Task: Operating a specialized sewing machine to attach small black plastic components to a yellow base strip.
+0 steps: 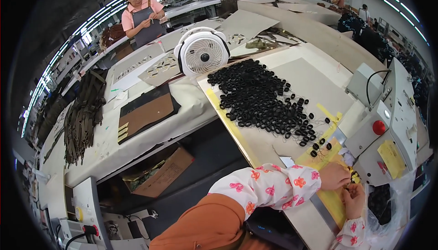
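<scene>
Working at the near right corner of the bench (pixel 273 145), you have both hands together at the foot of the grey machine (pixel 388 140). Your left hand (pixel 334 176) is curled, fingers pinched on a small dark piece (pixel 350 184); your right hand (pixel 354 200), just below, meets it with fingers bent. The piece is too small to tell which way it points. The heap of black rings (pixel 258 97) lies up and left, nearer your left hand.

A large pile of small black rings (pixel 260 97) lies spread across the pale bench (pixel 315 83), thinning to scattered single rings toward the near corner. Any piece pinched between the two hands is too small to tell.
</scene>
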Demonstrator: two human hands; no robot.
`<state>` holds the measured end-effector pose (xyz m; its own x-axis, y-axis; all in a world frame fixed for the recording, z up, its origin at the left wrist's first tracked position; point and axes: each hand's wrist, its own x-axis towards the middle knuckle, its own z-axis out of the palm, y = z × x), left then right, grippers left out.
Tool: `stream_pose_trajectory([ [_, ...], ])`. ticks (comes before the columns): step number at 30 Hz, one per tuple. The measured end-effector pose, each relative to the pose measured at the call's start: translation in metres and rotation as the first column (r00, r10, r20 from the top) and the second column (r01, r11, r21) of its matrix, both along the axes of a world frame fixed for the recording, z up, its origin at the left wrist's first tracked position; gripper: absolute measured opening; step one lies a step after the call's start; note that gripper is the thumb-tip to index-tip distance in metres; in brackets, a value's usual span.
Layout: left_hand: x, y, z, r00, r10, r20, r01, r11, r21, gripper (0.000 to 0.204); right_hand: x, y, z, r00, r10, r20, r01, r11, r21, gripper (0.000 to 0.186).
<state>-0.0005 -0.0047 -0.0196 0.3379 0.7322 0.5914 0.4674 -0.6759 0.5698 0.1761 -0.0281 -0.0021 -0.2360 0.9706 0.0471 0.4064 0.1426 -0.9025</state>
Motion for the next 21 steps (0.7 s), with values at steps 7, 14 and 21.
stream_pose_trajectory([
  [7,-0.003,-0.003,0.008,0.956,-0.28,0.087,0.288,0.953,-0.09,0.014,-0.031,-0.035,0.034,0.94,0.309,0.142,-0.289,0.946,-0.146,0.011],
  [14,-0.004,0.005,0.0,0.99,-0.086,-0.111,0.081,0.996,-0.049,0.019,0.001,-0.004,0.022,0.979,0.146,-0.144,-0.167,0.975,-0.148,0.01],
  [21,-0.01,-0.006,0.002,0.994,-0.109,-0.007,0.104,0.965,-0.239,0.01,0.0,0.005,0.012,0.983,0.06,-0.175,-0.095,0.975,-0.2,0.012],
])
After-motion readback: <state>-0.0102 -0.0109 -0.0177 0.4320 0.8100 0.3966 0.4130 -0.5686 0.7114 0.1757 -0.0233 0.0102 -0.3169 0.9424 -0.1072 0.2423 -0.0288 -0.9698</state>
